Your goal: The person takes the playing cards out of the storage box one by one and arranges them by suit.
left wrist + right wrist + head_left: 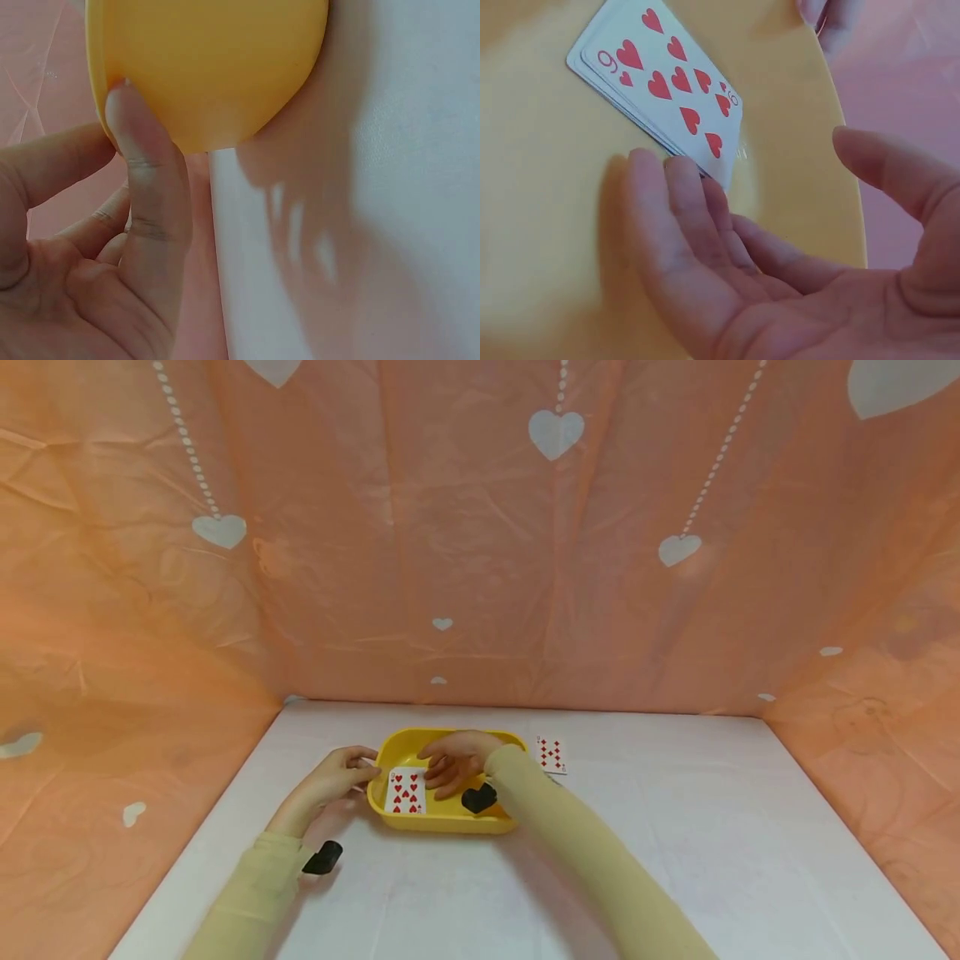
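A yellow tray [450, 824] with rounded corners stands on the white surface. At its left end my left hand [333, 779] pinches the rim; the left wrist view shows the thumb [142, 150] flat on the outer wall. Inside, at the left, lies a small stack of playing cards [405, 791], the nine of hearts face up on top. My right hand [459, 758] reaches into the tray from the right. Its loosely bent fingers [652, 202] are at the long edge of the stack [664, 82], the thumb held apart and gripping nothing.
Just right of the tray lies a diamonds playing card [552, 755], face up, partly hidden by my right sleeve. An orange sheet with white hearts [555, 433] hangs behind and on both sides of the white table [675, 860].
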Action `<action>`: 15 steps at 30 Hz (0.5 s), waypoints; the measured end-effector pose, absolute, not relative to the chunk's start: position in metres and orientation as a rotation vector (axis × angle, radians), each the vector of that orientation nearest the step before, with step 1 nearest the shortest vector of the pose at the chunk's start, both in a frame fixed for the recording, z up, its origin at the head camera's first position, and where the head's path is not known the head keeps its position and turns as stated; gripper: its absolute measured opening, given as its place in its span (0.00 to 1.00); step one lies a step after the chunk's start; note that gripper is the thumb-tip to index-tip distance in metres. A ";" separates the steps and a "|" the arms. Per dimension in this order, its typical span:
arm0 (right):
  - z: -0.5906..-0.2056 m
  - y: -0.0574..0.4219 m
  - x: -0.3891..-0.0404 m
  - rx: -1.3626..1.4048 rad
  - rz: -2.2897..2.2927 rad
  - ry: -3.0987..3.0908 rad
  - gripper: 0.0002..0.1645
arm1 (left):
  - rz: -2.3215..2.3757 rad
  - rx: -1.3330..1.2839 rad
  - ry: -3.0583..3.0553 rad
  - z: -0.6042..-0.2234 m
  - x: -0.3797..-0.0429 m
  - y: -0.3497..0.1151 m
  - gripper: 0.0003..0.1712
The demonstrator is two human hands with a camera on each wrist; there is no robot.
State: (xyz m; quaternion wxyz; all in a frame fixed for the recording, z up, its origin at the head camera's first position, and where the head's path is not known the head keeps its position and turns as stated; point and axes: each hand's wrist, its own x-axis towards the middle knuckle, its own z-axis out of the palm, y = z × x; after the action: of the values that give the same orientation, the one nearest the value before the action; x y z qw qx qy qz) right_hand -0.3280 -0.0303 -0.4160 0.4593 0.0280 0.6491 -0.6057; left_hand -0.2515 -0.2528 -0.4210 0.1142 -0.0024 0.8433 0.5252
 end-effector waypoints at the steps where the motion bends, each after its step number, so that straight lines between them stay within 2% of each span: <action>1: -0.418 -0.031 -0.329 0.066 -1.490 1.597 0.29 | 1.541 -0.014 2.471 -0.421 -0.252 -0.253 0.21; 9: -0.426 -0.037 -0.328 0.032 -1.471 1.633 0.08 | 1.552 -0.004 2.466 -0.421 -0.250 -0.253 0.22; 15: -0.424 -0.041 -0.329 0.016 -1.394 1.679 0.04 | 1.555 0.012 2.472 -0.420 -0.250 -0.252 0.22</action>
State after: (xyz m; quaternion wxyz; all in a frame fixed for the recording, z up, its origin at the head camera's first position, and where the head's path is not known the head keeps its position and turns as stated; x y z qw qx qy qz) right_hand -0.3294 -0.0405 -0.4240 0.4613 0.0064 0.6827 -0.5666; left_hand -0.2499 -0.2519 -0.4201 0.1105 0.0041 0.8413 0.5291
